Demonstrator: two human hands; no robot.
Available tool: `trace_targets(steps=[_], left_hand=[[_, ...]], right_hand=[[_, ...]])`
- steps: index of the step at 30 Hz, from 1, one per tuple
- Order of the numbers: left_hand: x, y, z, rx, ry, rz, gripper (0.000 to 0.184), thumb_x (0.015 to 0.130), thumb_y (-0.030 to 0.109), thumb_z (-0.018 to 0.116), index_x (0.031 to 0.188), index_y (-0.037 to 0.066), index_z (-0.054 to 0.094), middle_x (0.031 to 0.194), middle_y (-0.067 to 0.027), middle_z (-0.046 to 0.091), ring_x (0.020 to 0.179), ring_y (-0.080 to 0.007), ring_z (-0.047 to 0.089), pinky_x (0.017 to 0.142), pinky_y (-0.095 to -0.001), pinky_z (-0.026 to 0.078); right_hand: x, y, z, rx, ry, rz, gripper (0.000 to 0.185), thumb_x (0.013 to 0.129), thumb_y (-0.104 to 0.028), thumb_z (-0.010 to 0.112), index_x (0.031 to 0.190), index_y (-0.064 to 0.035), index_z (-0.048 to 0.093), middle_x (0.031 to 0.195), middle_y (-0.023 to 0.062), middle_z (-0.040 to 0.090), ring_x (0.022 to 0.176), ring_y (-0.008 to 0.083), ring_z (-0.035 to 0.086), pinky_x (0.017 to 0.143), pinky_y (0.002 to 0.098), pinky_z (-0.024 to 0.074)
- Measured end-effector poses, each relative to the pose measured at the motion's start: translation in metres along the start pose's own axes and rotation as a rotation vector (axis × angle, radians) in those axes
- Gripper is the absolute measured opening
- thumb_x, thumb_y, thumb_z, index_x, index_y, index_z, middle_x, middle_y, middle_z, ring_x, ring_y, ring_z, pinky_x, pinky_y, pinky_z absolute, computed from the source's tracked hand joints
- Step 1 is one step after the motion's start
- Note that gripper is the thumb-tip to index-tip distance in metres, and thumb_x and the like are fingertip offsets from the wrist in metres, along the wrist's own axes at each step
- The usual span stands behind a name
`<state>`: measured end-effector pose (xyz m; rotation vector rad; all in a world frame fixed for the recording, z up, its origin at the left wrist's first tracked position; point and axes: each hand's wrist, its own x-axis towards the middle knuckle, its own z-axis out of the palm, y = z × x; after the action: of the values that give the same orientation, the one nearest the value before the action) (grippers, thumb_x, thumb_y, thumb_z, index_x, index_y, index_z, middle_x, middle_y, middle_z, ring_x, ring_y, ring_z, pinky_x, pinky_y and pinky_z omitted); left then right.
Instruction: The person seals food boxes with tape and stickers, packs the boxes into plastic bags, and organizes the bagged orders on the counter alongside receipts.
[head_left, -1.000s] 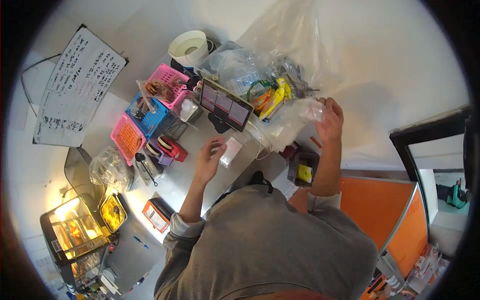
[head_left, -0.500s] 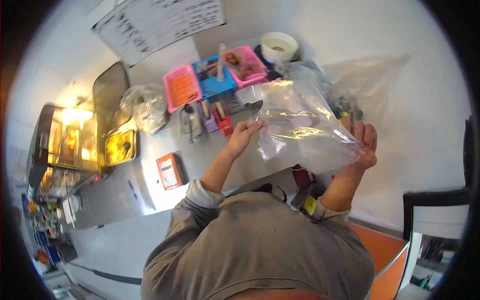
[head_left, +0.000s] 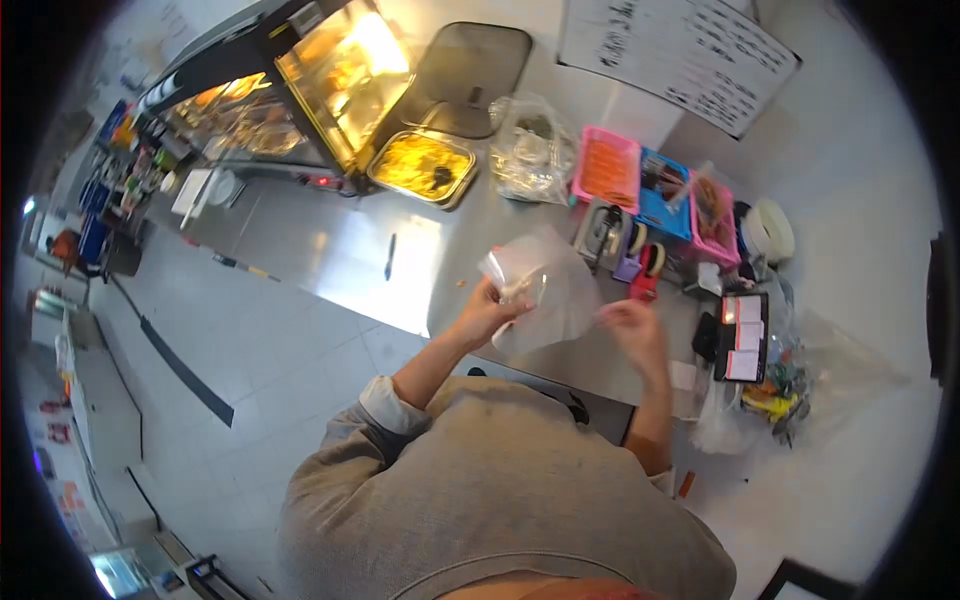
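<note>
A clear plastic bag [head_left: 560, 295] hangs over the near edge of the steel counter, slack and partly folded. My left hand [head_left: 490, 318] is closed on the bag's left side, thumb on top. My right hand [head_left: 638, 335] is at the bag's right edge, slightly blurred, with its fingertips pinched together. Whether it grips the film I cannot make out. Beyond the hands stand a red tape dispenser [head_left: 648, 275] and a purple tape dispenser [head_left: 628, 262].
On the steel counter [head_left: 330, 245] are a tray of yellow food [head_left: 425, 165], a filled plastic bag [head_left: 533, 150], pink basket [head_left: 607, 165], blue basket [head_left: 664, 205], dark pen [head_left: 390, 257] and labelled black case [head_left: 742, 337]. A lit glass display cabinet [head_left: 345, 90] stands at the left.
My view has turned left, so the counter items appear farther right. The bag, spread wide between both hands before, is now gathered smaller. My right hand has come closer to my left.
</note>
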<state>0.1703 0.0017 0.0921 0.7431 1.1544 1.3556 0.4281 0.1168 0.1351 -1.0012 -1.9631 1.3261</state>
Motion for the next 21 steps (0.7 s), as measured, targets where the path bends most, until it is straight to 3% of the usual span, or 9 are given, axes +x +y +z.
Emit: trace_targets(steps=[4,6,9,10,12,16,17,20,21], left_hand=[[-0.032,-0.034,-0.020,0.304,0.164,0.322,0.025,0.085,0.014,0.070,0.105,0.001,0.063,0.084,-0.0044,0.064,0.078,-0.0145,0.061,0.071,-0.0292,0.051],[-0.041,-0.016,-0.041,0.412,0.016,0.302,0.024,0.084,0.017,0.071,0.102,0.002,0.065,0.083,-0.0044,0.064,0.076,-0.0128,0.059,0.068,-0.0292,0.049],[-0.064,0.008,-0.081,0.471,-0.027,0.222,0.018,0.083,0.016,0.071,0.083,-0.001,0.067,0.066,-0.0030,0.058,0.070,-0.0108,0.053,0.063,-0.0296,0.044],[-0.070,0.000,-0.098,0.505,0.476,0.137,0.017,0.084,0.010,0.065,0.070,0.001,0.061,0.064,-0.0015,0.052,0.066,-0.0092,0.052,0.057,-0.0279,0.042],[-0.079,0.000,-0.138,0.137,0.817,0.242,0.030,0.083,0.000,0.053,0.058,0.009,0.039,0.065,-0.0005,0.048,0.068,-0.0085,0.053,0.054,-0.0257,0.049],[-0.078,-0.013,-0.144,-0.828,1.112,0.398,0.014,0.088,0.008,0.052,0.077,0.010,0.045,0.074,-0.0052,0.050,0.071,-0.0149,0.058,0.059,-0.0303,0.056],[-0.083,-0.014,-0.151,-1.067,1.020,0.457,0.015,0.092,0.018,0.055,0.084,0.011,0.043,0.073,-0.0014,0.049,0.062,-0.0154,0.053,0.052,-0.0284,0.051],[-0.109,-0.038,-0.174,-0.945,0.683,0.565,0.018,0.094,0.024,0.055,0.086,0.011,0.046,0.069,0.0024,0.045,0.055,-0.0162,0.048,0.048,-0.0268,0.043],[-0.110,-0.008,-0.150,-0.753,0.930,0.442,0.024,0.092,0.027,0.061,0.085,0.008,0.048,0.066,0.0034,0.047,0.052,-0.0178,0.049,0.046,-0.0286,0.035]], right_hand=[[0.023,-0.013,0.128,0.188,-0.409,0.090,0.019,0.086,-0.018,0.069,0.090,0.0001,0.069,0.084,0.0066,0.070,0.079,0.0134,0.066,0.068,0.0291,0.0517],[0.035,0.000,0.154,0.286,-0.492,0.066,0.019,0.088,-0.018,0.067,0.095,0.0002,0.068,0.086,0.0110,0.070,0.076,0.0163,0.067,0.067,0.0322,0.0516],[0.050,-0.030,0.140,-0.579,-0.311,-0.252,0.021,0.088,-0.020,0.063,0.088,0.0007,0.065,0.078,0.0178,0.068,0.071,0.0239,0.068,0.062,0.0361,0.0500],[0.057,-0.053,0.123,-0.634,-0.108,-0.260,0.022,0.088,-0.020,0.061,0.083,0.0007,0.063,0.074,0.0192,0.066,0.069,0.0270,0.067,0.060,0.0378,0.0490],[0.085,-0.063,0.106,-0.678,0.092,-0.277,0.025,0.089,-0.023,0.058,0.079,-0.0002,0.061,0.072,0.0204,0.064,0.069,0.0335,0.065,0.059,0.0421,0.0475],[0.106,-0.022,0.125,-0.589,-0.010,-0.170,0.027,0.091,-0.027,0.055,0.083,-0.0021,0.062,0.075,0.0201,0.063,0.071,0.0381,0.063,0.060,0.0459,0.0465],[0.107,-0.018,0.134,-0.544,-0.052,-0.121,0.026,0.092,-0.026,0.054,0.084,-0.0021,0.062,0.075,0.0201,0.062,0.070,0.0371,0.063,0.059,0.0451,0.0464],[0.102,-0.006,0.148,-0.387,-0.165,-0.098,0.027,0.092,-0.025,0.053,0.084,-0.0014,0.063,0.070,0.0152,0.064,0.064,0.0318,0.065,0.057,0.0424,0.0479],[0.104,0.008,0.149,-0.183,-0.201,0.116,0.025,0.092,-0.026,0.054,0.089,-0.0025,0.063,0.076,0.0131,0.065,0.063,0.0282,0.065,0.056,0.0384,0.0478]])
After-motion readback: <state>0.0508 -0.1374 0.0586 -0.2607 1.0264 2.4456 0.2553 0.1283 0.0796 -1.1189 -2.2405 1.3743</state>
